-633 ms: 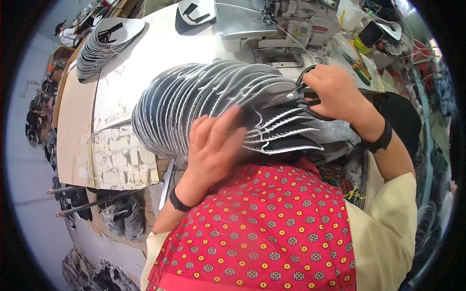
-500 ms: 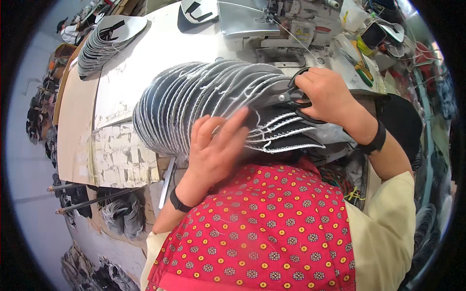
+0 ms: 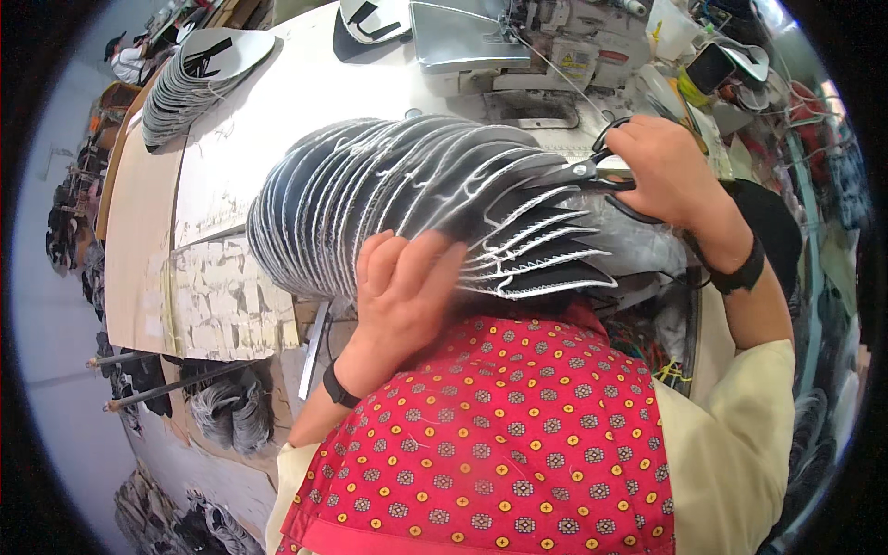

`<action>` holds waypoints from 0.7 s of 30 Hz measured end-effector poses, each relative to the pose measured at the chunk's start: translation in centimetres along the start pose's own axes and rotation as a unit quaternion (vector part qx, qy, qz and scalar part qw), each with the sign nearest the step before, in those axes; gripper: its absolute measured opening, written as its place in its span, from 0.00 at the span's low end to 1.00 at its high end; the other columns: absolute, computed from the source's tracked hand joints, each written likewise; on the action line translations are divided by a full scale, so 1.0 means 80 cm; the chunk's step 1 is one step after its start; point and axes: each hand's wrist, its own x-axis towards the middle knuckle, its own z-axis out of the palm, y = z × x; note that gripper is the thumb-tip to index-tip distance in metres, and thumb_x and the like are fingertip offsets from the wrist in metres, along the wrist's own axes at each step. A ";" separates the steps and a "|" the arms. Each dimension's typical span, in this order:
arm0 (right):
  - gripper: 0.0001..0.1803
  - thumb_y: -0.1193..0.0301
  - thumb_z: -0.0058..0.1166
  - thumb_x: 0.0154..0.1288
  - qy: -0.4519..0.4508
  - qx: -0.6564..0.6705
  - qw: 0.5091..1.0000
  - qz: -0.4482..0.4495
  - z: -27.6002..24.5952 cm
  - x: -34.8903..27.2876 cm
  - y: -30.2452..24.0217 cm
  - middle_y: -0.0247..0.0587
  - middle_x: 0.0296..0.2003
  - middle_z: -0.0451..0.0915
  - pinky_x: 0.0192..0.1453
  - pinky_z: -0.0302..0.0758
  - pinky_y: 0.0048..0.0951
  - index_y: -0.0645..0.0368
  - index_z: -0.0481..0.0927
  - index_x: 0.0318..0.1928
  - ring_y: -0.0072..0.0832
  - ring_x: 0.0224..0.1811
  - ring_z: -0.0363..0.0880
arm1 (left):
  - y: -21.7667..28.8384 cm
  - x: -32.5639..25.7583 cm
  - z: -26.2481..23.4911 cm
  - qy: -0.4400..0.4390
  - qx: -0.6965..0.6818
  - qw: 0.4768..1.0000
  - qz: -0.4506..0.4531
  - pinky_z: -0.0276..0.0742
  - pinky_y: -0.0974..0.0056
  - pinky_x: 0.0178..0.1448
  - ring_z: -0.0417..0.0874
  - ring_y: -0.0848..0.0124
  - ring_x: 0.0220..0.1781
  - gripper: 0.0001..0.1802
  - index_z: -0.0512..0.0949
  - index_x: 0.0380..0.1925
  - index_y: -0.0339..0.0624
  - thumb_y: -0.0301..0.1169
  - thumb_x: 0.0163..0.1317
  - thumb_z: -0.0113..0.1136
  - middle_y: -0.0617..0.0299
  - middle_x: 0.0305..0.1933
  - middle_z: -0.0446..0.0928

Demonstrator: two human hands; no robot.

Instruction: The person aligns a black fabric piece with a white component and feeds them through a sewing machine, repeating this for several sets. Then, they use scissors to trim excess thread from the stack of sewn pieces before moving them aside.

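A long fanned row of dark grey stitched fabric pieces [image 3: 370, 185], edged in white stitching, lies across the work table before me. My left hand [image 3: 402, 291] rests at the row's near edge, its fingers bent over the pieces; the fingertips are blurred and partly hidden among them. In my right hand [image 3: 671, 176] is a pair of black-handled scissors [image 3: 581, 170], fingers through the handle loops. The blades point left into the right end of the row, where several piece ends [image 3: 555, 254] splay apart with white zigzag stitching.
At the far left stands another curved stack of pieces [image 3: 190, 92]. A white and black piece [image 3: 372, 23] lies at the back beside a sewing machine's metal plate [image 3: 467, 37]. A dark device [image 3: 710, 69] is at the far right. Two rods [image 3: 176, 379] jut out below the table's left side.
My right hand has moved right with the scissors, drawing the blades back from the pieces. My left hand has dropped slightly, its fingers more bent.
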 end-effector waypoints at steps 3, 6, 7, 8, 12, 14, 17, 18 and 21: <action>0.16 0.62 0.67 0.51 -0.022 0.000 1.000 -0.004 0.017 -0.002 -0.007 0.43 0.25 0.79 0.39 0.75 0.44 0.58 0.75 0.30 0.46 0.35 0.80 | 0.005 0.004 -0.005 0.014 -0.017 1.000 -0.017 0.70 0.53 0.59 0.71 0.62 0.49 0.18 0.83 0.42 0.46 0.26 0.48 0.59 0.64 0.50 0.77; 0.17 0.61 0.67 0.51 -0.041 0.027 0.998 -0.032 0.008 -0.007 -0.003 0.42 0.20 0.77 0.33 0.73 0.46 0.57 0.72 0.27 0.46 0.27 0.79 | 0.005 0.000 -0.006 -0.006 -0.031 0.999 -0.026 0.69 0.53 0.59 0.70 0.62 0.49 0.19 0.84 0.43 0.46 0.22 0.47 0.59 0.64 0.48 0.77; 0.17 0.61 0.66 0.51 -0.020 0.069 0.996 -0.057 0.001 -0.008 -0.002 0.41 0.19 0.75 0.32 0.72 0.46 0.56 0.71 0.26 0.46 0.24 0.78 | 0.005 -0.002 -0.006 -0.011 -0.028 0.999 -0.014 0.68 0.53 0.60 0.70 0.62 0.49 0.20 0.84 0.43 0.46 0.22 0.47 0.60 0.64 0.48 0.77; 0.17 0.62 0.66 0.51 -0.030 0.050 0.997 -0.057 -0.006 -0.010 0.000 0.42 0.20 0.75 0.33 0.72 0.45 0.56 0.71 0.27 0.45 0.27 0.78 | 0.005 -0.003 -0.007 -0.012 -0.028 0.999 -0.011 0.68 0.53 0.60 0.71 0.62 0.48 0.20 0.84 0.43 0.46 0.23 0.48 0.60 0.64 0.47 0.77; 0.17 0.62 0.67 0.49 0.009 0.002 0.998 -0.055 -0.014 0.003 0.010 0.43 0.26 0.77 0.36 0.74 0.44 0.57 0.73 0.30 0.45 0.32 0.78 | 0.003 -0.006 -0.004 -0.009 -0.010 1.000 -0.016 0.70 0.54 0.61 0.72 0.63 0.48 0.18 0.83 0.44 0.47 0.30 0.51 0.58 0.65 0.49 0.76; 0.17 0.63 0.67 0.49 0.017 0.000 0.998 -0.067 -0.006 0.015 0.011 0.43 0.26 0.77 0.37 0.74 0.44 0.58 0.73 0.31 0.45 0.33 0.78 | 0.002 -0.007 -0.005 -0.011 -0.001 1.000 0.003 0.71 0.54 0.60 0.72 0.63 0.48 0.18 0.83 0.45 0.48 0.30 0.51 0.58 0.63 0.49 0.77; 0.16 0.63 0.67 0.49 0.005 0.013 0.997 -0.074 0.015 0.023 0.003 0.43 0.28 0.78 0.39 0.75 0.43 0.58 0.74 0.31 0.44 0.36 0.79 | 0.007 -0.008 -0.007 0.016 -0.013 0.999 -0.026 0.72 0.55 0.58 0.74 0.62 0.50 0.19 0.83 0.45 0.47 0.29 0.50 0.58 0.61 0.49 0.77; 0.16 0.63 0.67 0.50 0.011 0.017 0.997 -0.075 0.024 0.023 -0.001 0.43 0.27 0.78 0.39 0.75 0.43 0.58 0.74 0.31 0.45 0.35 0.79 | 0.009 -0.006 -0.009 0.016 -0.012 0.999 -0.026 0.72 0.55 0.58 0.74 0.62 0.50 0.19 0.83 0.45 0.47 0.29 0.50 0.58 0.61 0.49 0.77; 0.15 0.63 0.66 0.53 -0.004 0.017 0.997 -0.079 0.032 0.020 -0.006 0.43 0.24 0.77 0.34 0.75 0.43 0.57 0.74 0.30 0.45 0.31 0.79 | 0.013 -0.003 -0.017 -0.003 -0.036 0.997 -0.062 0.72 0.55 0.56 0.75 0.60 0.52 0.22 0.82 0.45 0.43 0.20 0.47 0.58 0.59 0.47 0.78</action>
